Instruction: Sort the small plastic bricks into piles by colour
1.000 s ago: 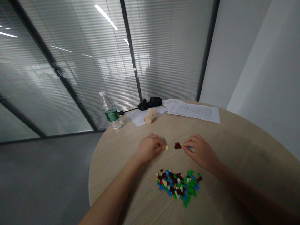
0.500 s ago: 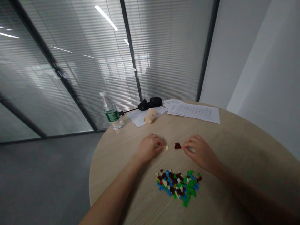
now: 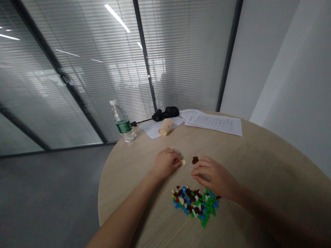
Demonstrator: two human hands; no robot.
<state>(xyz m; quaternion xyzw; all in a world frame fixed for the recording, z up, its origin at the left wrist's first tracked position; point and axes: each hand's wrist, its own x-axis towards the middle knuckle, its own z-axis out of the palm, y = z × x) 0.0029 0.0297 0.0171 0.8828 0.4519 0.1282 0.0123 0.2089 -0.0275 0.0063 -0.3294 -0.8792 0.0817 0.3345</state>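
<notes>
My left hand [image 3: 167, 163] rests on the table with its fingers curled into a pinch, the tips at a small group of cream toy bricks [image 3: 183, 162]. Whatever sits between those fingertips is too small to make out. To the right lies a small cluster of dark brown toy bricks [image 3: 195, 159]. Just below and right of that cluster is my right hand [image 3: 213, 175], thumb and fingers a little apart, with nothing visible between them. A mixed pile of green, blue, brown, cream, red and yellow bricks [image 3: 193, 201] spreads nearer to me, below both hands.
A water bottle [image 3: 123, 124] with a green label stands at the table's left edge. A paper cup [image 3: 166, 126] lies on its side on a sheet. Behind it are a black bundle [image 3: 169, 112] and printed papers [image 3: 214, 124]. A glass partition with blinds borders the table.
My right hand has moved left and toward me, away from the brown cluster toward the mixed pile, and its fingers have parted. The left hand has stayed almost in place.
</notes>
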